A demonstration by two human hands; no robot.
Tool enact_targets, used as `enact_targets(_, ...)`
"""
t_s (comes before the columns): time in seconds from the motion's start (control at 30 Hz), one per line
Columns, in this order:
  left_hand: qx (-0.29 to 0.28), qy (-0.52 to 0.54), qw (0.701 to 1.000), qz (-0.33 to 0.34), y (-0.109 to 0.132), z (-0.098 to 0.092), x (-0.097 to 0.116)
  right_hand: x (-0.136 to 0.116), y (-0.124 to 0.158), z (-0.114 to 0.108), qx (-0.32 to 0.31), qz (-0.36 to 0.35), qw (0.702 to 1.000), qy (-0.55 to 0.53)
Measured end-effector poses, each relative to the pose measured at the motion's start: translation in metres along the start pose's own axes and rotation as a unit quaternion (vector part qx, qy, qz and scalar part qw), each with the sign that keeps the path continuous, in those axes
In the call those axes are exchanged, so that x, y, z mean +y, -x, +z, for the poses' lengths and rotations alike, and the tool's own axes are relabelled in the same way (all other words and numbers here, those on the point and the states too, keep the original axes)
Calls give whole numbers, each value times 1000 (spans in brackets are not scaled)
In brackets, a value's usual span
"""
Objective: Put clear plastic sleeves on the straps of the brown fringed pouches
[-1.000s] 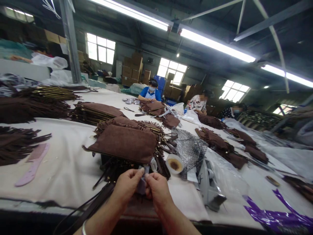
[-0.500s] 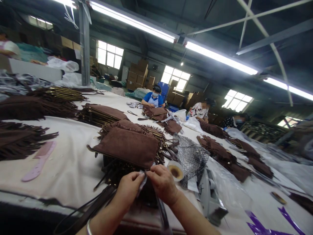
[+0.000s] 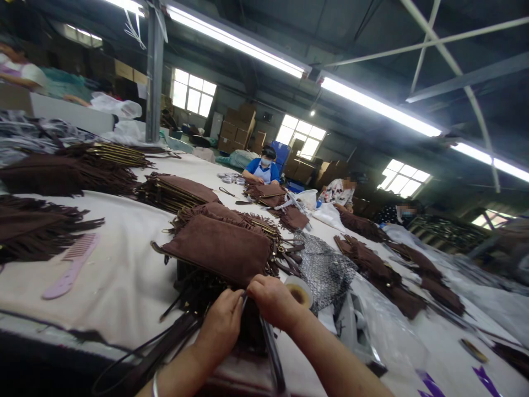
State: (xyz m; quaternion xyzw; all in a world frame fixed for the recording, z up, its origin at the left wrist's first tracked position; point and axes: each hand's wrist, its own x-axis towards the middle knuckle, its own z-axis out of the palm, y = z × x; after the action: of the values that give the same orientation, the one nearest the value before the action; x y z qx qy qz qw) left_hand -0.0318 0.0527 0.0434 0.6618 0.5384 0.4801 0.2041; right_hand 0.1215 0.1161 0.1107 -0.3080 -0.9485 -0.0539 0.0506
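Observation:
My left hand (image 3: pixel 223 320) and my right hand (image 3: pixel 273 300) meet at the front of a stack of dark brown suede bags. Both are closed in a pinch, fingertips almost touching. Between them shows a sliver of something greyish, mostly hidden by the fingers. Just beyond my fingertips lies the top brown bag (image 3: pixel 221 245), flat, with a brass-coloured zip along its edge and fringe and clasps around it. A glossy dark strap (image 3: pixel 271 353) hangs down below my right hand. More dark straps (image 3: pixel 167 347) trail over the table edge by my left forearm.
Right of my hands are a tape roll (image 3: pixel 300 292), a grey tape dispenser (image 3: pixel 357 331) and patterned grey wrap (image 3: pixel 326 267). A pink comb (image 3: pixel 72 267) lies left, near fringed bags (image 3: pixel 39 229). Another bag stack (image 3: pixel 177 192) stands behind. Co-workers sit across the cloth-covered table (image 3: pixel 119 275).
The whitish scrap that stuck out between my fingers is now mostly covered by them. My hands have drawn closer together. The view has shifted slightly.

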Motion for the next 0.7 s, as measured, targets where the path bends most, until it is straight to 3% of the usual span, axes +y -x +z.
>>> enact_targets(0.27, -15, -5, 999, -43, -4, -1, 0, 3, -7, -1, -13, 7, 999, -44)
enact_targets(0.43, -24, 79, 989, -120, -9, -1, 2, -2, -1, 3, 78, 41, 986, -141)
enact_targets(0.57, -22, 124, 979, -162, -12, -4, 4, -15, 29, 7, 188, 118, 950, -220)
enact_targets(0.7, 9, 87, 985, -148, -14, -3, 0, -9, 91, 7, 256, 209, 911, -246)
